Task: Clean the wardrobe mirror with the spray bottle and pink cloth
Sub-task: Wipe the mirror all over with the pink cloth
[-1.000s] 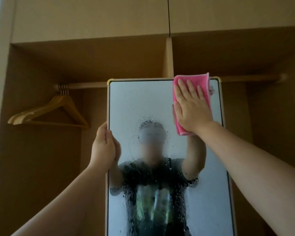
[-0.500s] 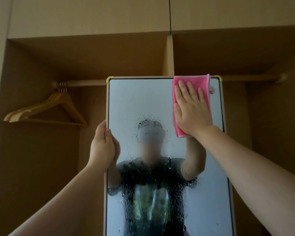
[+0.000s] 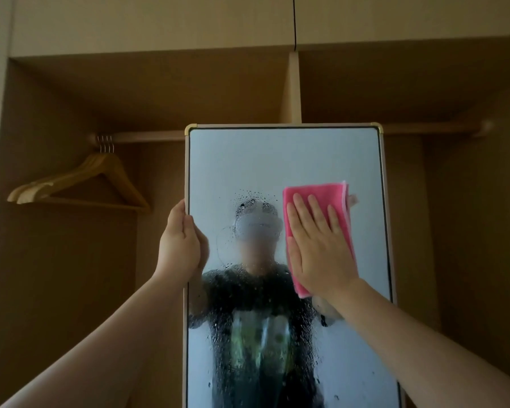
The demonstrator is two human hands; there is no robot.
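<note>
A tall framed mirror (image 3: 248,166) stands upright in front of the open wardrobe, its middle and lower glass speckled with spray droplets. My left hand (image 3: 179,245) grips the mirror's left frame edge at mid height. The folded pink cloth (image 3: 315,191) lies flat against the glass on the right side. My right hand (image 3: 318,245) presses on it with fingers spread and pointing up. The upper glass looks free of drops. No spray bottle is in view.
Wooden hangers (image 3: 80,184) hang on the left end of the wardrobe rail (image 3: 136,136). A vertical divider (image 3: 290,89) rises behind the mirror's top. Closed upper cabinet doors (image 3: 159,22) run across the top. The right compartment (image 3: 454,201) holds only the rail.
My right hand has slid the pink cloth down the glass from the top right corner to about mid height. My left hand stays on the frame.
</note>
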